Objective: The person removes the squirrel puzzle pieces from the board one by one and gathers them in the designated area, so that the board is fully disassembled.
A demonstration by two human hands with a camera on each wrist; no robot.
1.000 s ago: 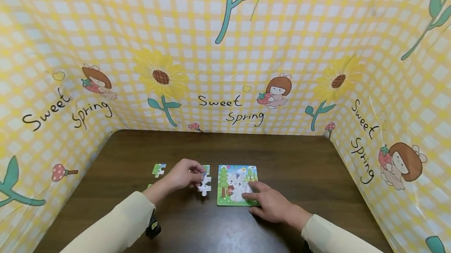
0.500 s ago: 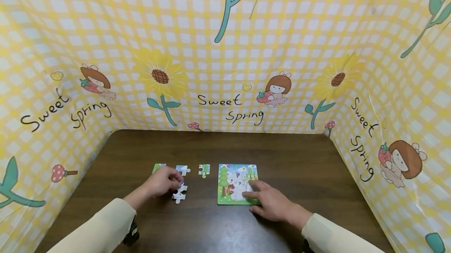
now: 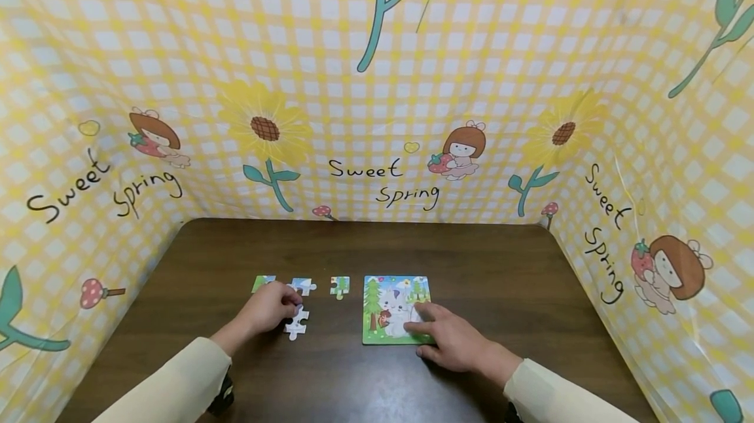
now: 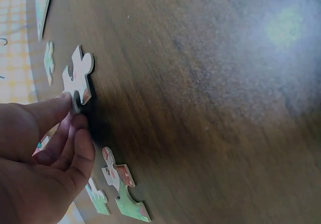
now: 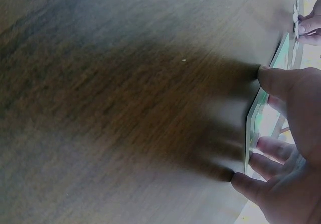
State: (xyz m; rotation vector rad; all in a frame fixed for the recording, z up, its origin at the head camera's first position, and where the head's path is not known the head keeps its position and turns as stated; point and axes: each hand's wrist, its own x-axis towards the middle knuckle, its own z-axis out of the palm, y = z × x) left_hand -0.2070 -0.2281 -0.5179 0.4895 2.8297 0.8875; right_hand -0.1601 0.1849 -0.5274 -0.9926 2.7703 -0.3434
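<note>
My left hand (image 3: 268, 308) pinches a jigsaw piece (image 3: 296, 325), mostly white with a little grey, between thumb and fingertips at its upper edge. In the left wrist view this white jigsaw piece (image 4: 80, 76) tilts close over the table, a shadow beside it. The fingers of my right hand (image 3: 453, 338) rest on the square jigsaw board (image 3: 372, 331), which shows a white cartoon animal among green trees. In the right wrist view the thumb and outer finger reach past the board's edge (image 5: 248, 133) toward the table, while the others lie on the picture.
Along the back lie a green tree piece (image 3: 340, 286), a blue-and-white piece (image 3: 303, 286) and a green-and-blue piece (image 3: 262, 281). A green-and-brown piece (image 4: 123, 186) lies below the left hand. Patterned cloth (image 3: 377, 109) walls the dark wooden table (image 3: 365, 384) on three sides.
My left hand has moved left with the white jigsaw piece, away from the board, uncovering the back pieces; its motion is slight over the last half second. The right hand stays put.
</note>
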